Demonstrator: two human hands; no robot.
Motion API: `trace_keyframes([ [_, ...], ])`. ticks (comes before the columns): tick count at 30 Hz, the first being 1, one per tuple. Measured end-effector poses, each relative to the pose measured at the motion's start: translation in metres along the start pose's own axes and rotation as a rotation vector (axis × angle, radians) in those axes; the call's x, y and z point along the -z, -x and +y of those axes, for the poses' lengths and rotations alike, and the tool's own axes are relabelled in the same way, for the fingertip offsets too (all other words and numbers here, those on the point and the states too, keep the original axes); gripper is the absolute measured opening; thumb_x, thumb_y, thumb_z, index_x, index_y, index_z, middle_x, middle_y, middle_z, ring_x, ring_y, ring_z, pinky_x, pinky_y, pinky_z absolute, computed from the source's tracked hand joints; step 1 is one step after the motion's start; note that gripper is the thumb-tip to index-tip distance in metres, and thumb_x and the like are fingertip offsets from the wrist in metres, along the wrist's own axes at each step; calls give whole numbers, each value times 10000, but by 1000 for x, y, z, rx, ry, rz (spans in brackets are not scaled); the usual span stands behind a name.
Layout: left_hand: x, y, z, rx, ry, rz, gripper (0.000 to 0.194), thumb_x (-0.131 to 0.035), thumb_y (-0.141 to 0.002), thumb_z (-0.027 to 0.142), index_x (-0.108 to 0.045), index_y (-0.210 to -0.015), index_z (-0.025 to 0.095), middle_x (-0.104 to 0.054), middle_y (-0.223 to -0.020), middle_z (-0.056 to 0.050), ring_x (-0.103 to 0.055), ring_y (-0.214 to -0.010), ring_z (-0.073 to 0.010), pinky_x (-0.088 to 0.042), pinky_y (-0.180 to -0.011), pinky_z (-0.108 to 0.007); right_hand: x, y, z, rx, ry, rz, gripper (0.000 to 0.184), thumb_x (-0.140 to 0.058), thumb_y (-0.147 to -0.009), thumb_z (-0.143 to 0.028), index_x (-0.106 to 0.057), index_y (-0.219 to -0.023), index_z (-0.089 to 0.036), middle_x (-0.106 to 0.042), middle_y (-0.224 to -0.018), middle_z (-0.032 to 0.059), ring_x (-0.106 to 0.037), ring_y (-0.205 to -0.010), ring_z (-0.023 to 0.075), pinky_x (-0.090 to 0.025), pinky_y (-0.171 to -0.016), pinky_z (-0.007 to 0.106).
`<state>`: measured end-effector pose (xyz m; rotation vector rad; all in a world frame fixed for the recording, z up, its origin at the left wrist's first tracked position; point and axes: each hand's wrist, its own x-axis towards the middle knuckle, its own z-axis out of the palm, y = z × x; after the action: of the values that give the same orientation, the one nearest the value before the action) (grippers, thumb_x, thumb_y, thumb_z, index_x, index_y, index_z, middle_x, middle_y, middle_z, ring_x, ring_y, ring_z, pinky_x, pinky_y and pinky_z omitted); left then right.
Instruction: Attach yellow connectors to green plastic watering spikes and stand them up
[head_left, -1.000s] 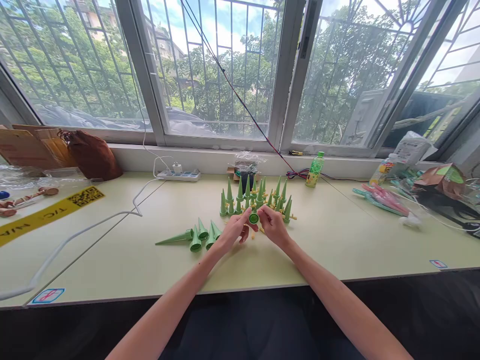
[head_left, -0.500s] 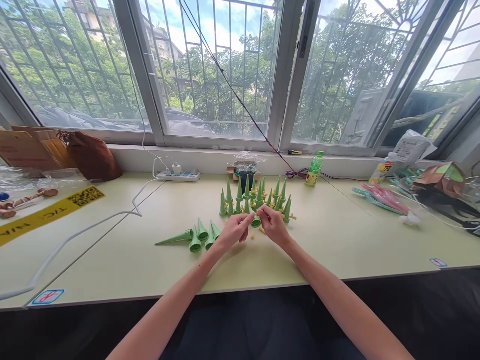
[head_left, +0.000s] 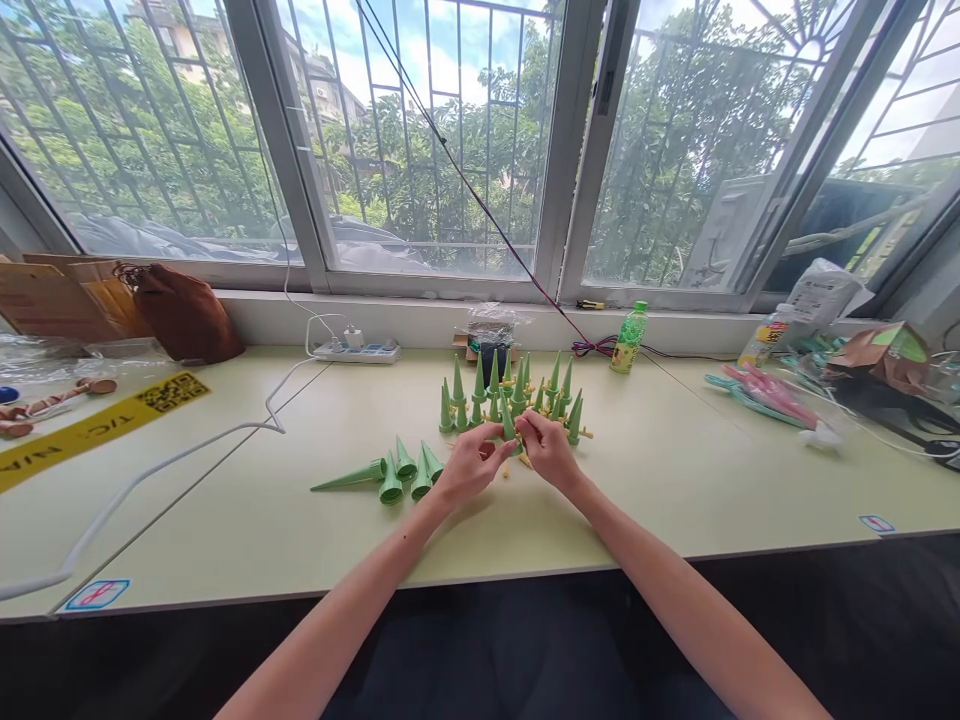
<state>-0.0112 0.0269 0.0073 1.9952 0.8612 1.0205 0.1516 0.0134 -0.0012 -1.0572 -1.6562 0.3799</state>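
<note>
A green plastic watering spike stands point-up between my hands. My left hand grips it near its wide end, thumb and fingers closed on its sides. Against the spike's right side, the fingers of my right hand are pinched together; what they hold is hidden, though a speck of yellow shows there. Behind my hands, several upright green spikes are grouped, many with small yellow valves sticking out. To the left lie several loose spikes without visible valves. A few small yellow pieces lie below my hands.
A white power strip with a white cable sits at the back left. Behind the spikes is a small box with plastic wrap. A green bottle stands back right, near pink and teal bags. A brown pouch is far left.
The spike has turned from showing its open round end towards me to standing point-up. My left fingers have shifted their grip around it; my right hand has stayed nearly in place.
</note>
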Motion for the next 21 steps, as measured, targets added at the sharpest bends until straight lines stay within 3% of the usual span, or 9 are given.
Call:
trace_keyframes([
  [8,-3,-1,-9,-130,-45,41,289,-555,-874,419,-640,-958,157,-487,-810,-10,-333,-511,-55,-358,-467,-215,0,0,1,-2,4,8,376,-396,-956,-454,-413,-677,-202,-363,-572,-43,-297,-512,103,-262,-500,242],
  [21,-2,-2,-8,-137,-87,43,303,-565,-873,438,-656,-990,174,-520,-840,-19,-371,-538,-67,-353,-481,-215,-1,-1,1,-11,-10,3,379,-412,-953,-464,-421,-680,-201,-355,-564,-45,-292,-506,102,-252,-491,248],
])
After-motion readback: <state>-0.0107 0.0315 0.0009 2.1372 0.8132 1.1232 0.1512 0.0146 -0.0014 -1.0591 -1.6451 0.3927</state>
